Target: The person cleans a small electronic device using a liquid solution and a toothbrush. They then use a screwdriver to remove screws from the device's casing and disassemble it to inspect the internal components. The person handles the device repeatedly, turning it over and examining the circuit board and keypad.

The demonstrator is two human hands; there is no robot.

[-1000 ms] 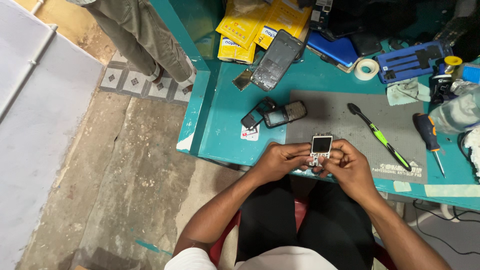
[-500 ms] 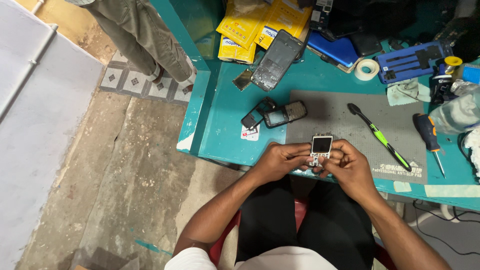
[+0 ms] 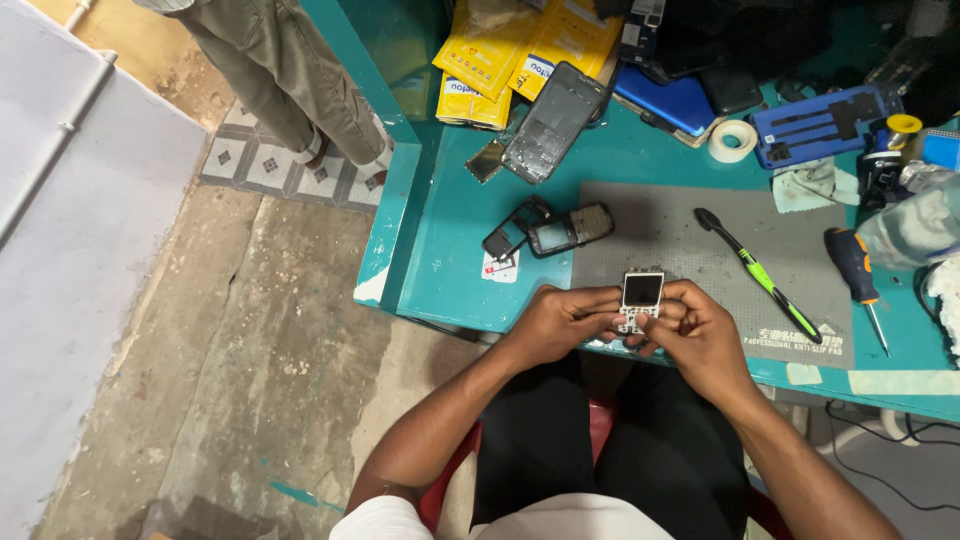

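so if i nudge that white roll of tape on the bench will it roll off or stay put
The white roll of tape lies flat on its side on the teal bench, so a nudge would probably slide it, not roll it. It looks small and hollow, so likely light. The blue tray and blue case close by would probably stop it.

Keypad phone [image 3: 641,297]: lower half covered by both hands' fingers [image 3: 600,318]. Standing person [image 3: 290,80] cut off above the legs by the top edge.

The small keypad phone [image 3: 641,300] has a glossy dark screen and matt pale plastic keys. Under it lies a matt grey rubbery mat [image 3: 690,235] — finely textured — on a smooth, teal-painted surface [image 3: 450,240]. The floor [image 3: 260,330] is rough, stained concrete.
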